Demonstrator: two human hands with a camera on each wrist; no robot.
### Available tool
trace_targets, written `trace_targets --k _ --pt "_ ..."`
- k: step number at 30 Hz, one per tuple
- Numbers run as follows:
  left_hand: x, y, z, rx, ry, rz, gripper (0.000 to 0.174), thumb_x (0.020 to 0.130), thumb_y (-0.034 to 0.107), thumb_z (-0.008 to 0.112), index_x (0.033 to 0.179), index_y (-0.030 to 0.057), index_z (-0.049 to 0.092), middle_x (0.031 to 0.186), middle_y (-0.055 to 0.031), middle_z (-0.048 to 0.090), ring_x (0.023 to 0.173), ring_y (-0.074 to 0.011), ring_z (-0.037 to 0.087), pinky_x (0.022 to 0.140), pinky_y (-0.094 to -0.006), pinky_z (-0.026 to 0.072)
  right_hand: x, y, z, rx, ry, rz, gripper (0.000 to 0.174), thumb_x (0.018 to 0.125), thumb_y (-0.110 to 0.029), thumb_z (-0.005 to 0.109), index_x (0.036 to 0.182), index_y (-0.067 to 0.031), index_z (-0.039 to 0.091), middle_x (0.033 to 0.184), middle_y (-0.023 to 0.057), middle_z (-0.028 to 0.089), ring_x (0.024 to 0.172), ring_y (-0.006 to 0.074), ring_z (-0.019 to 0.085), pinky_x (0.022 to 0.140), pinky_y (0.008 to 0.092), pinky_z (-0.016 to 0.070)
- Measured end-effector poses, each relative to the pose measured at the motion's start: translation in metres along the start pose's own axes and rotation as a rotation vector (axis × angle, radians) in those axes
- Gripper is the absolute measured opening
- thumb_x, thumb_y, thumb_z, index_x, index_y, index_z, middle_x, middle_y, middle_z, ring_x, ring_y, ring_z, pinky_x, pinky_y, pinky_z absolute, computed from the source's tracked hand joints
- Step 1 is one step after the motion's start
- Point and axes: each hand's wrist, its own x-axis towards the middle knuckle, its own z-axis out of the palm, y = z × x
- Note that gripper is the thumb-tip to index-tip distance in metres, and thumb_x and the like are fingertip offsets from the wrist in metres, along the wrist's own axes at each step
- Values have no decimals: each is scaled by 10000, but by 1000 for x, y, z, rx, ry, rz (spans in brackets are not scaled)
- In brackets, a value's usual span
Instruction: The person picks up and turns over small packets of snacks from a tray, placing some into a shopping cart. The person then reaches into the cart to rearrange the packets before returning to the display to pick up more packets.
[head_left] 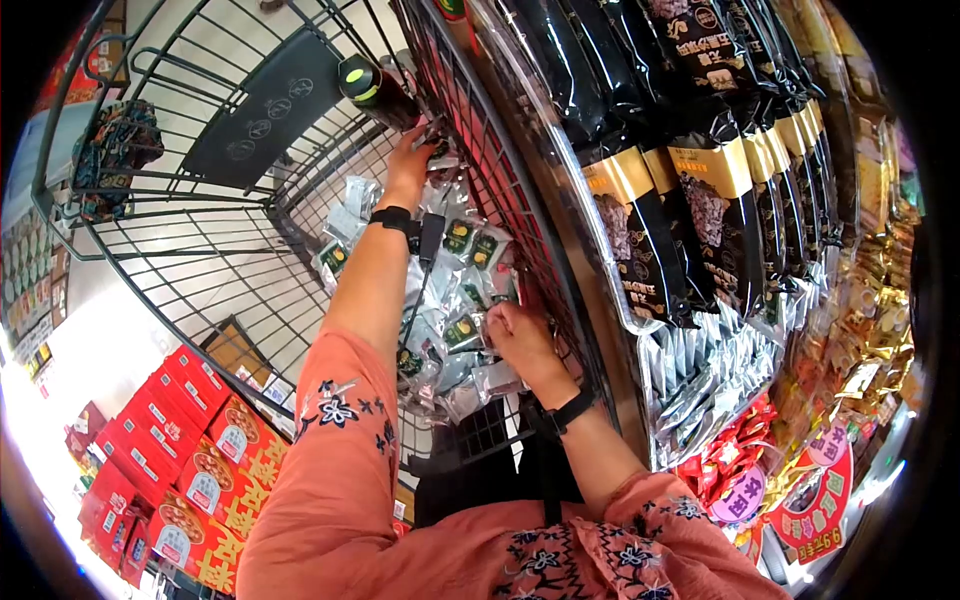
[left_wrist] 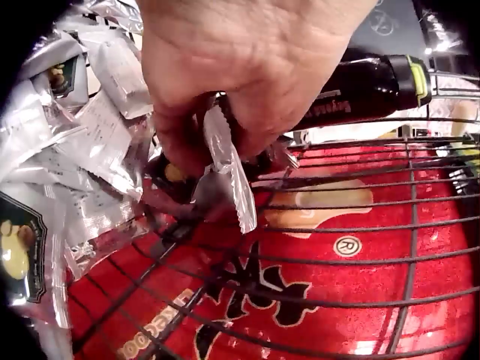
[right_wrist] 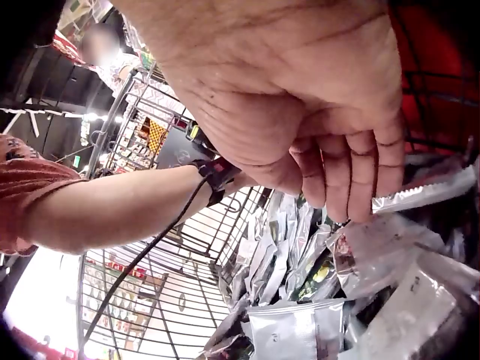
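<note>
Silver packets (head_left: 450, 280) are heaped in the bottom of a wire cart (head_left: 250, 125), where they appear to be contained by its sides. At the heap's 12 o'clock, as seen from the head camera, a small packet (left_wrist: 232, 169) is pinched between the thumb and fingers of the left hand (head_left: 408, 165), perhaps because so slight a wrapper is best managed by its edge. At 4 o'clock, the right hand (head_left: 520, 345) is lowered over the packets, its fingers loosely bent and nothing seen gripped. A dark bottle (head_left: 375, 92) is placed at the left hand's 11 o'clock, probably where it is steadied by the cart. Beyond, at 2 o'clock, black bags (head_left: 715, 165) are lined up, presumably so that their printed fronts can be read.
</note>
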Motion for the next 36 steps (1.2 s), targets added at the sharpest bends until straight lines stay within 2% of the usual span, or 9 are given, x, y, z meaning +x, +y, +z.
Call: trace_targets --k 4,9,13,15,16,21,25,33,36 --pt "-53 39 -20 139 -193 -25 480 918 49 578 1396 73 538 1246 -129 620 1017 -200 660 813 -292 552 -5 6 -4 -11 29 40 231 954 -262 530 1006 -56 622 958 222 682 890 440 650 759 503 505" --pt "-158 127 -32 603 -961 -541 571 953 334 623 1441 68 493 1411 -167 546 1252 -221 556 1016 -323 455 0 27 9 -20 334 20 324 987 -311 454 1128 -53 590 1120 239 650 1013 445 618 868 501 490" --pt "-80 78 -45 840 -416 224 519 966 321 595 1419 81 514 1305 -180 612 1170 -304 597 1006 -383 460 -6 26 9 -7 326 108 309 983 -283 462 1147 -46 575 1184 235 632 1078 431 600 916 478 481" --pt "-58 93 -10 909 -213 344 473 965 273 578 1378 46 536 1225 -232 627 1118 -377 606 976 -417 468 -11 17 -1 41 275 100 287 973 -253 476 1150 -46 568 1171 225 636 1076 421 603 916 467 483" --pt "-17 53 -16 924 -143 748 430 954 243 577 1334 44 560 1181 -268 628 1090 -429 597 947 -435 476 -12 14 -5 74 243 83 277 967 -238 485 1152 -47 564 1159 218 641 1070 416 607 912 463 485" --pt "37 32 22 1100 -45 356 503 923 151 495 1420 75 465 1205 -350 573 1113 -511 572 950 -537 481 -17 22 -5 32 212 85 295 930 -194 514 1182 -44 549 1098 200 647 1003 383 622 902 445 485" --pt "63 3 15 1098 -36 365 528 904 142 529 1414 28 455 1264 -329 551 1145 -476 572 983 -506 476 -19 31 1 124 188 88 297 931 -195 517 1171 -26 553 1106 208 645 1005 385 623 913 447 481" --pt "-24 22 -7 936 -9 845 313 888 217 665 1116 3 647 1010 -220 661 999 -412 617 854 -459 492 -23 25 1 43 292 -108 205 917 -93 560 1107 -15 574 977 166 654 915 303 652 819 384 517" --pt "-38 22 -23 765 -80 276 282 916 272 613 1056 38 682 940 -201 690 916 -415 641 814 -458 504 -25 29 3 72 222 -44 213 922 -107 558 1115 -18 573 976 165 653 918 307 655 825 383 517"
